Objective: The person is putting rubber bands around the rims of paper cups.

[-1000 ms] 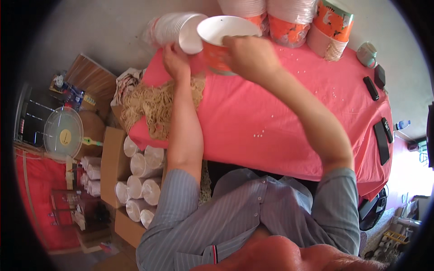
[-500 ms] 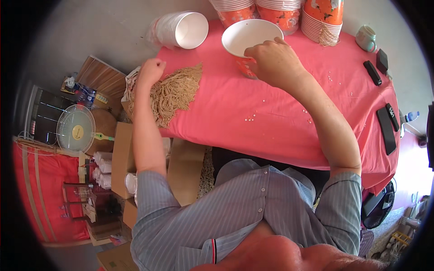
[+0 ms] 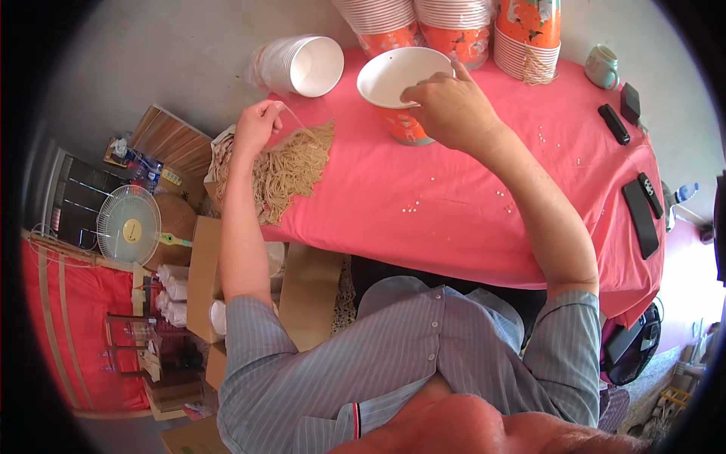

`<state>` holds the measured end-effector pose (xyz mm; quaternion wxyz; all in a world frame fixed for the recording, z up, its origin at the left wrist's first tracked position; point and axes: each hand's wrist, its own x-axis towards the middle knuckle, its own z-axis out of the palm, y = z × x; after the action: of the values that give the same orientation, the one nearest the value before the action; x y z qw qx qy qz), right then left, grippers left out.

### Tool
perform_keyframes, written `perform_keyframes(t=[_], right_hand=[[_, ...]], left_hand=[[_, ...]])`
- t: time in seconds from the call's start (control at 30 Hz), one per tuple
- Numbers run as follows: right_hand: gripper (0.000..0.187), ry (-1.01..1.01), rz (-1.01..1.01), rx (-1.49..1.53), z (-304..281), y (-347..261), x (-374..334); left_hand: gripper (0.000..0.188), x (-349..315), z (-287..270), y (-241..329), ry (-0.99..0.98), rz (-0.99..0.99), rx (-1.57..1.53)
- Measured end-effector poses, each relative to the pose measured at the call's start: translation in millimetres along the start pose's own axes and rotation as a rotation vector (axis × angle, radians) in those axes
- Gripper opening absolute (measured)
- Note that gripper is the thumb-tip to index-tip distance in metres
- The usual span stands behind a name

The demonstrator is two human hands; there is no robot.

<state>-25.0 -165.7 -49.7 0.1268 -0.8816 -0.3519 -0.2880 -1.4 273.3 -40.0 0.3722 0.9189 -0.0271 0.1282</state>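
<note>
My left hand (image 3: 259, 127) is closed in a pinch on one end of a thin, pale cord, which loops up and back down to the pile. The pile of tan cords (image 3: 291, 178) lies at the table's left edge, beside and under my left wrist. My right hand (image 3: 457, 106) grips the near right rim of a white-lined paper bucket (image 3: 409, 125) with an orange printed outside. The bucket stands on the pink-covered table, its mouth tipped toward me. My right fingertips reach over its rim, and the palm hides part of its right side.
A wrapped stack of white buckets (image 3: 302, 66) lies at the back left. Orange bucket stacks (image 3: 452, 38) stand behind. A mug (image 3: 602, 66), black devices (image 3: 641, 219) and small white beads (image 3: 410, 208) are on the pink tablecloth (image 3: 469, 234). Cardboard boxes (image 3: 308, 291) stand below left.
My left hand has drawn a cord up from the pile into view. My right hand stays at the bucket's rim. The whole view has shifted slightly.
</note>
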Motion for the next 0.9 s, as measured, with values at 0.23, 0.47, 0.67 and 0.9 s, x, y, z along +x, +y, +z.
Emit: perform_keyframes(t=[0.23,0.47,0.67,0.9], right_hand=[[0.023,-0.131,0.159,0.716,-35.8,-41.1,5.0],[0.039,-0.352,0.687,1.686,-33.8,-51.2,10.2],[0.028,-0.142,0.524,1.624,-33.6,-19.1,13.8],[0.022,-0.194,0.598,1.669,-48.6,-6.6,13.7]], left_hand=[[0.033,-32.3,48.7,132.3,0.246,-0.018,0.023],[0.022,-87.3,108.7,197.6,0.413,0.376,0.158],[0.022,-129.7,156.6,197.0,0.478,0.712,0.404],[0.021,-138.1,177.5,194.8,0.393,0.725,0.348]])
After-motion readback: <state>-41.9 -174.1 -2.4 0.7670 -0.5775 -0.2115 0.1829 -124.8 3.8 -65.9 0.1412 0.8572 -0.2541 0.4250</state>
